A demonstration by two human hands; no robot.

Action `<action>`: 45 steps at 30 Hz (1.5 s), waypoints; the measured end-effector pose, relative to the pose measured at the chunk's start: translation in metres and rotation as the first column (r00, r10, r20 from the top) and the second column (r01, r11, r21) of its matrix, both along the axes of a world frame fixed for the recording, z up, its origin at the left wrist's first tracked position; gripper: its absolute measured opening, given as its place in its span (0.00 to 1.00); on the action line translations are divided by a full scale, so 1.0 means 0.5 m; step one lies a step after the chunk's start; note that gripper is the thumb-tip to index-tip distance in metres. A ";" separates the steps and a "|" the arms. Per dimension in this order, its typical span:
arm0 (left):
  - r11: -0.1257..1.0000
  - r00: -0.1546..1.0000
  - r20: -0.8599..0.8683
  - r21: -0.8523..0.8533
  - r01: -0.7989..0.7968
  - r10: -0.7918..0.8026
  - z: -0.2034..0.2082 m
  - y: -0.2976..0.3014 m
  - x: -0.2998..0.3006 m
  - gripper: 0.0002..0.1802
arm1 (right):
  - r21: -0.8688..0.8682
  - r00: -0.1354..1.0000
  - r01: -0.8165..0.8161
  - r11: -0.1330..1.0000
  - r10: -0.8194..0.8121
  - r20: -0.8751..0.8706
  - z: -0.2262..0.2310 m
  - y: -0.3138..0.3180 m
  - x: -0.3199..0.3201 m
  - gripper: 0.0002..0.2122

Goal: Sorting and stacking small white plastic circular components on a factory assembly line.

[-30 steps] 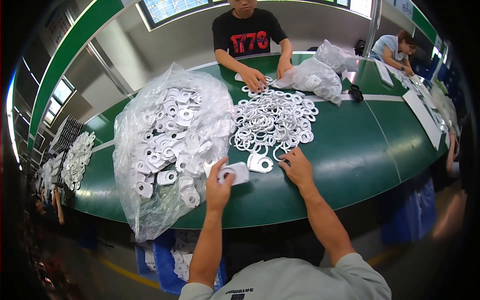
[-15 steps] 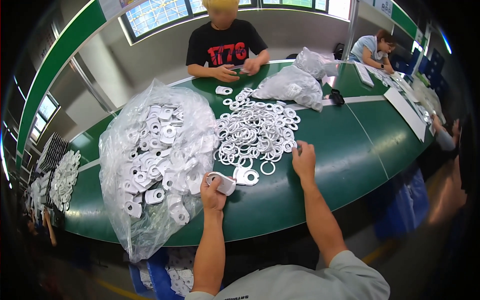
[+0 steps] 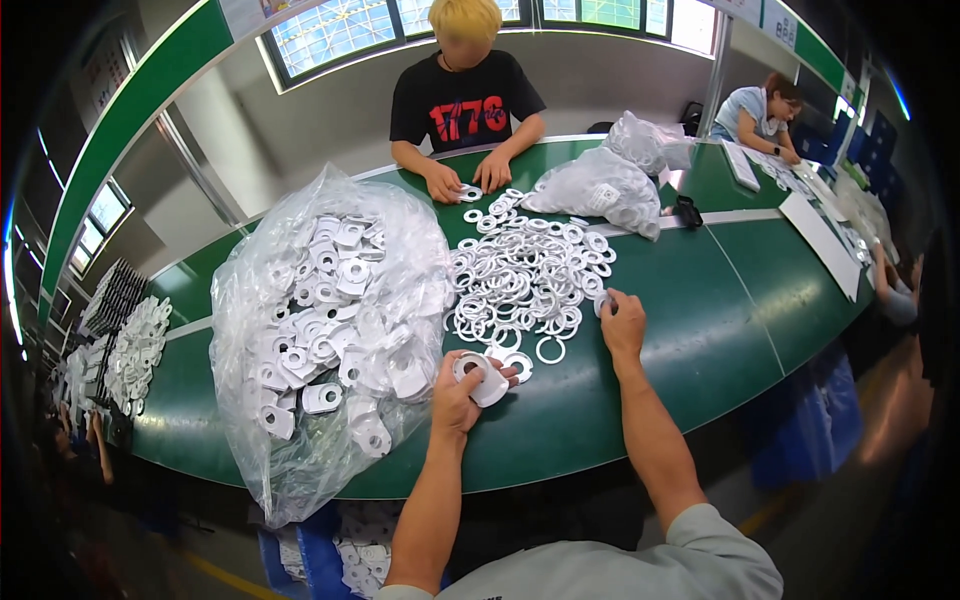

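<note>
Forearms (image 3: pixel 430 515) rise from the head view's lower edge, the left hand (image 3: pixel 455 408) gripping a white plate (image 3: pixel 489 389) with thumb over it and fingers beneath, the right hand (image 3: pixel 624 325) pinching one white ring (image 3: pixel 602 303) beside the ring pile (image 3: pixel 530 270). Green tabletop (image 3: pixel 695 300) spreads rightward to a white board (image 3: pixel 822 245), its curved near edge below both hands. One loose ring (image 3: pixel 550 349) and a second plate (image 3: pixel 519 366) lie before the pile, whose rings defy counting.
</note>
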State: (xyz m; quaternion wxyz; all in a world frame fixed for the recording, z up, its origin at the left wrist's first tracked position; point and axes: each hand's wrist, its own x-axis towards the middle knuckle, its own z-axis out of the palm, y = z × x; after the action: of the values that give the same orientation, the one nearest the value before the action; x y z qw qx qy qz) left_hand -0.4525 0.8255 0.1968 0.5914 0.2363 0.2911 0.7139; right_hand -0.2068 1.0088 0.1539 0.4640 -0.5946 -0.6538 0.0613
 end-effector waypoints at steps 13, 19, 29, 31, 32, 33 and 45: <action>0.999 0.984 -0.168 -0.018 0.052 -0.054 -0.030 0.103 0.058 0.24 | -0.132 0.947 -0.097 0.987 0.051 -0.316 0.019 -0.004 0.028 0.06; 0.989 0.941 -0.302 -0.049 0.142 -0.150 -0.002 0.092 0.070 0.27 | -0.103 0.559 -0.510 0.854 0.238 -0.794 0.120 -0.056 0.013 0.06; 0.975 0.840 -0.496 -0.098 0.198 -0.220 -0.008 0.071 0.062 0.31 | -0.314 0.555 -0.822 0.474 0.548 -0.626 0.110 -0.100 -0.116 0.09; 0.981 0.839 -0.508 -0.104 0.164 -0.194 -0.006 0.069 0.066 0.29 | -0.311 0.560 -0.818 0.485 0.542 -0.626 0.094 -0.102 -0.121 0.09; 0.982 0.838 -0.512 -0.109 0.157 -0.191 -0.005 0.074 0.066 0.29 | -0.252 0.541 -0.813 0.524 0.524 -0.658 0.076 -0.100 -0.128 0.09; 0.984 0.846 -0.504 -0.107 0.139 -0.174 -0.005 0.083 0.065 0.27 | -0.193 0.522 -0.802 0.566 0.505 -0.687 0.067 -0.101 -0.132 0.09; 0.994 0.841 -0.530 -0.066 0.085 -0.107 -0.005 0.079 0.076 0.20 | 0.025 0.657 -0.736 0.677 0.722 -0.216 0.133 -0.140 -0.120 0.13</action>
State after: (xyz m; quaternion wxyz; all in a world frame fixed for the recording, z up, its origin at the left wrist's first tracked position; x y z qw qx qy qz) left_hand -0.4147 0.8649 0.1945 0.5270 0.4276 0.4457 0.5838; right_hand -0.2670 0.9387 0.2203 0.4465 -0.2876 -0.7825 0.3249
